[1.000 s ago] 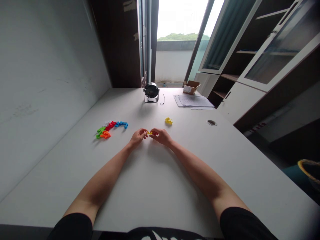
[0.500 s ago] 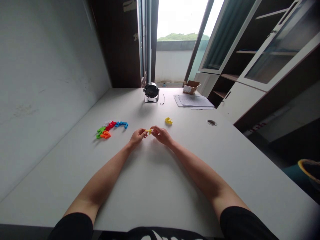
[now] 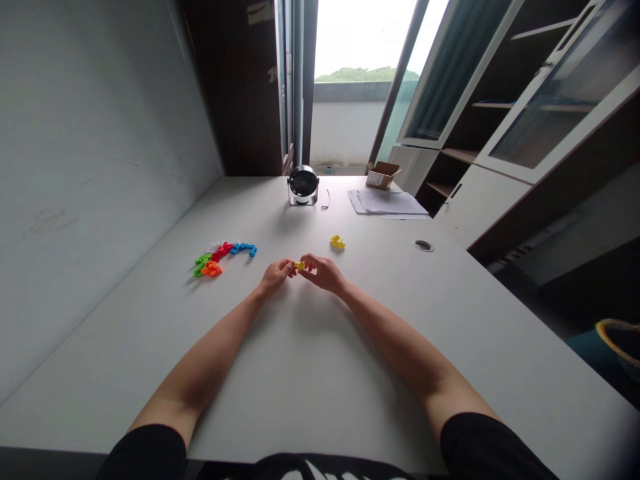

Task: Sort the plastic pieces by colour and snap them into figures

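Two hands, the left hand [image 3: 275,277] and the right hand [image 3: 324,273], are pinching a small yellow toy piece [image 3: 300,265] between their fingers over the white table [image 3: 320,373], with a second yellow piece [image 3: 337,243] sitting past it and bright pieces [image 3: 223,258] lying left of it.

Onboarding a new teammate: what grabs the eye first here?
The bright window at top centre, then the left hand and right hand meeting at a small yellow plastic piece mid-table. Left of them on the white table lie vivid red, blue, green and orange pieces.
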`<state>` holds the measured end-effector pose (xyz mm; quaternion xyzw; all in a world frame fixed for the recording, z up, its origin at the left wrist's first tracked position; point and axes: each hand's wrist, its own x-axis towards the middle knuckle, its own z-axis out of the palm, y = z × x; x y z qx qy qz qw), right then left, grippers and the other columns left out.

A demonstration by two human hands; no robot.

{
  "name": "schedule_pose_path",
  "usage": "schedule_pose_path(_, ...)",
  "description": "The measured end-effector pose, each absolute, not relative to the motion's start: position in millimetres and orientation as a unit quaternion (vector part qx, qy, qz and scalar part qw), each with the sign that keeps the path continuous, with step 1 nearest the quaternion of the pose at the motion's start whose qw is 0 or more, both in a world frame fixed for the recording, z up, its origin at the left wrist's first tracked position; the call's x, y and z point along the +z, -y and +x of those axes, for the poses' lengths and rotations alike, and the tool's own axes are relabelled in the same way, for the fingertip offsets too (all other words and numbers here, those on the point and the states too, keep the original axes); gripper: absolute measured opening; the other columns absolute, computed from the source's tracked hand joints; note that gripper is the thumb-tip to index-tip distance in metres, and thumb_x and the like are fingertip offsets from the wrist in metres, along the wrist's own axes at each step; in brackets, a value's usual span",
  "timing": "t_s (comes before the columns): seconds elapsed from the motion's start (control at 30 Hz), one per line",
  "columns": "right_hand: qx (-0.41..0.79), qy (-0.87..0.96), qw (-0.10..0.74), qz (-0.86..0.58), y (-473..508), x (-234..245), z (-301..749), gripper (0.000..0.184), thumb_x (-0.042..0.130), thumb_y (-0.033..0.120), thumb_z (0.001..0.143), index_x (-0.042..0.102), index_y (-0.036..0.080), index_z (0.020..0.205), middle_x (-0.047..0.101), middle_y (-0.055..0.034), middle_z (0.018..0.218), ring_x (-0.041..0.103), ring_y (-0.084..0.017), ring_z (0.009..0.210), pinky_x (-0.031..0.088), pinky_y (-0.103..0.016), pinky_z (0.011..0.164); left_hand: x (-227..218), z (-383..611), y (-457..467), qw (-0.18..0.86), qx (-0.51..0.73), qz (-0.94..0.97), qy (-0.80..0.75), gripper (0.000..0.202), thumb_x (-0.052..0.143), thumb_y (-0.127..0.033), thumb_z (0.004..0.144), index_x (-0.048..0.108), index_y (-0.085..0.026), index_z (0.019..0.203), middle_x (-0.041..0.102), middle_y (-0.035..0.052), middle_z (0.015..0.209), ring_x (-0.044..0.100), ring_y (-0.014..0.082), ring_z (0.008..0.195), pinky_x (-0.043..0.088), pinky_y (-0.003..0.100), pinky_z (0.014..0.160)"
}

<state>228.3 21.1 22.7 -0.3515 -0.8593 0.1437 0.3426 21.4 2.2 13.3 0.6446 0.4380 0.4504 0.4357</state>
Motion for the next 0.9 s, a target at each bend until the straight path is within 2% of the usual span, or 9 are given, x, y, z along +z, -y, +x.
schedule_pose_path(0.2, 0.137, 0.860, 0.339, -0.355, -18.8, 26.1, 228.7, 0.023, 0.060, 0.044, 0.093, 0.060, 0.021, 0.094, 0.066, -0.0018, 0.079, 0.059, -0.015, 0.068, 0.041, -0.023, 0.066, 14.5, 21.7, -0.6, 0.426, 0.436, 0.659, -0.441, 0.036, 0.055, -0.046, 0.090, 0.073, -0.015, 0.088, 0.071, 0.0070, 0.081, 0.063, 0.0178, 0.073, 0.049, 0.030, 0.073)
schedule_pose_path(0.37, 0.127, 0.868, 0.326, -0.352, -24.0, 22.5, 230.7, 0.038, 0.045, 0.047, 0.101, 0.059, 0.019, 0.079, 0.061, -0.0014, 0.070, 0.052, -0.013, 0.061, 0.034, -0.023, 0.062, 14.6, 25.0, 0.6, 0.467, 0.456, 0.635, -0.412, 0.034, 0.063, -0.041, 0.085, 0.070, -0.014, 0.105, 0.072, 0.0097, 0.091, 0.065, 0.0191, 0.082, 0.052, 0.031, 0.074)
schedule_pose_path(0.63, 0.135, 0.864, 0.316, -0.368, -30.7, 15.2, 232.2, 0.044, 0.041, 0.045, 0.103, 0.055, 0.019, 0.070, 0.056, -0.0003, 0.063, 0.048, -0.012, 0.058, 0.030, -0.023, 0.060, 19.3, 23.2, 7.2, 0.473, 0.430, 0.655, -0.404, 0.036, 0.071, -0.042, 0.080, 0.070, -0.015, 0.105, 0.072, 0.0096, 0.097, 0.065, 0.0183, 0.085, 0.049, 0.029, 0.075)
schedule_pose_path(0.77, 0.142, 0.863, 0.319, -0.366, -28.5, 16.4, 231.5, 0.037, 0.045, 0.042, 0.102, 0.058, 0.019, 0.076, 0.059, 0.0001, 0.067, 0.051, -0.012, 0.060, 0.032, -0.022, 0.061, 15.8, 22.9, 3.3, 0.473, 0.427, 0.654, -0.406, 0.030, 0.070, -0.039, 0.082, 0.071, -0.014, 0.099, 0.072, 0.0092, 0.094, 0.064, 0.0177, 0.083, 0.048, 0.028, 0.075)
schedule_pose_path(0.9, 0.149, 0.857, 0.336, -0.362, -23.9, 21.0, 230.5, 0.019, 0.054, 0.039, 0.097, 0.060, 0.021, 0.102, 0.066, -0.0005, 0.079, 0.057, -0.013, 0.067, 0.038, -0.021, 0.064, 12.4, 24.2, -2.0, 0.473, 0.463, 0.630, -0.406, 0.028, 0.066, -0.038, 0.084, 0.068, -0.013, 0.096, 0.069, 0.0077, 0.087, 0.062, 0.0163, 0.078, 0.048, 0.027, 0.070)
